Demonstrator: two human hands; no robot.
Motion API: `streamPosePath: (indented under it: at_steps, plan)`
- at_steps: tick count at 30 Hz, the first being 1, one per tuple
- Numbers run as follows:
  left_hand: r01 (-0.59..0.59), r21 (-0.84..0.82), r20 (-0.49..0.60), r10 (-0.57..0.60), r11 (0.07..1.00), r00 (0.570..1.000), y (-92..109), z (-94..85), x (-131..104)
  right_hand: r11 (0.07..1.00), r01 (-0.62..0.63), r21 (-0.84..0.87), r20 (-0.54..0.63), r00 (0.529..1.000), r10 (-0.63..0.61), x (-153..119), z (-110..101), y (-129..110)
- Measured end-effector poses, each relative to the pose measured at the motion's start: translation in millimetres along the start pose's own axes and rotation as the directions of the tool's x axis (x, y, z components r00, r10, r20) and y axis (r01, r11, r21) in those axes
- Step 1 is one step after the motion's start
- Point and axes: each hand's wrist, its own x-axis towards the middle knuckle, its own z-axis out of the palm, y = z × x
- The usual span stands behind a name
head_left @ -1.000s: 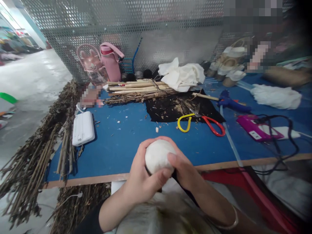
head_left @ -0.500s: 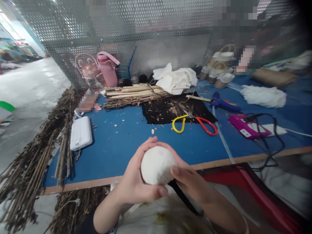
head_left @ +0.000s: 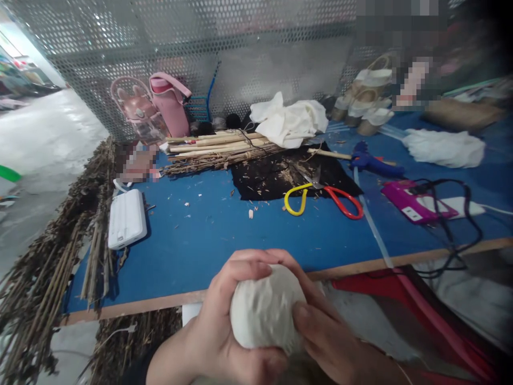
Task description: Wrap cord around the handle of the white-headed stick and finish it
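A round white bundle [head_left: 266, 307], its cloth-like surface creased, is held between both hands at the near edge of the table. My left hand [head_left: 224, 315] wraps its left side, with fingers over the top and the thumb below. My right hand [head_left: 324, 326] grips the right side, its thumb pressing on the creased face. What is inside the bundle is hidden. Beyond the hands, scissors [head_left: 318, 186] with one yellow and one red handle lie spread on a black cloth [head_left: 256, 184] strewn with plant bits.
A white power bank [head_left: 127, 219] and bundles of dry stalks [head_left: 52, 256] are at the left. Peeled sticks [head_left: 216, 144] and white cloth [head_left: 290, 120] lie at the back. To the right are a blue glue gun [head_left: 372, 162] and a purple power strip [head_left: 417, 202] with black cords.
The white bundle has moved lower and turned, so more creases face me. My left fingers have come over its top. The black strap-like piece below it no longer shows.
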Motion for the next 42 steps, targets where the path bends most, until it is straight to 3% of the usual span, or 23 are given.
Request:
streamPosePath:
  at_steps: [3, 5, 9, 12, 15, 17, 20, 24, 27, 30, 34, 37, 42]
  plan:
    - [0.061, 0.069, -0.072, -0.056, 0.996, 0.996, -5.7, 0.4, 4.0, 0.997, 0.043, -0.069, -0.126, 0.991, -0.052, 13.6, -7.7, 4.9]
    - [0.151, 0.083, -0.094, -0.144, 0.985, 0.985, -9.0, -2.4, 5.5, 0.999, 0.016, -0.03, -0.147, 0.989, -0.02, 24.3, -17.9, 8.3]
    - [0.309, 0.059, 0.077, -0.313, 0.949, 0.947, -8.8, -15.1, 5.5, 0.979, -0.166, 0.118, -0.066, 0.982, 0.174, 36.4, -32.7, 6.5]
    - [0.31, 0.071, 0.129, -0.316, 0.948, 0.94, -9.8, -21.5, 4.7, 0.969, -0.219, 0.118, -0.073, 0.971, 0.229, 38.2, -31.3, 3.5]
    - [0.324, 0.067, -0.026, -0.323, 0.944, 0.946, -14.9, -21.8, 2.5, 0.992, -0.11, 0.063, -0.137, 0.984, 0.118, 34.8, -25.2, 3.3]
    - [0.338, 0.133, -0.128, -0.322, 0.932, 0.938, -17.6, -21.3, 0.9, 1.0, -0.013, 0.005, -0.082, 0.996, 0.014, 29.4, -21.8, 2.2]
    - [0.256, 0.271, -0.107, -0.235, 0.928, 0.966, -17.7, -21.8, 0.2, 0.999, 0.017, -0.05, 0.042, 0.999, -0.015, 21.0, -18.9, -1.2]
    - [0.087, 0.214, -0.019, -0.085, 0.973, 0.996, -15.3, -19.8, 0.9, 0.998, -0.012, -0.063, 0.071, 0.997, 0.016, 14.9, -16.8, -0.1]
    - [-0.046, 0.278, -0.09, 0.074, 0.96, 0.993, -13.1, -12.6, -0.6, 0.995, 0.022, -0.1, 0.07, 0.997, -0.015, 10.3, -12.5, 3.8]
    - [-0.063, 0.282, -0.125, 0.102, 0.957, 0.987, -11.0, -4.0, -1.5, 0.99, 0.059, -0.132, 0.047, 0.997, -0.053, 7.2, -5.6, 4.4]
    - [-0.018, 0.241, -0.163, 0.058, 0.97, 0.985, -15.4, 0.8, 3.6, 0.974, 0.079, -0.214, -0.071, 0.993, -0.096, 15.6, -4.6, 3.8]
    - [0.007, 0.222, -0.162, 0.029, 0.975, 0.986, -23.2, -3.0, 8.4, 0.993, 0.004, -0.12, -0.101, 0.995, -0.017, 27.6, -14.4, 2.3]
    - [-0.144, 0.282, -0.082, 0.173, 0.948, 0.981, -30.1, -12.9, 4.4, 0.981, -0.1, 0.169, 0.025, 0.995, 0.097, 38.4, -25.6, -8.4]
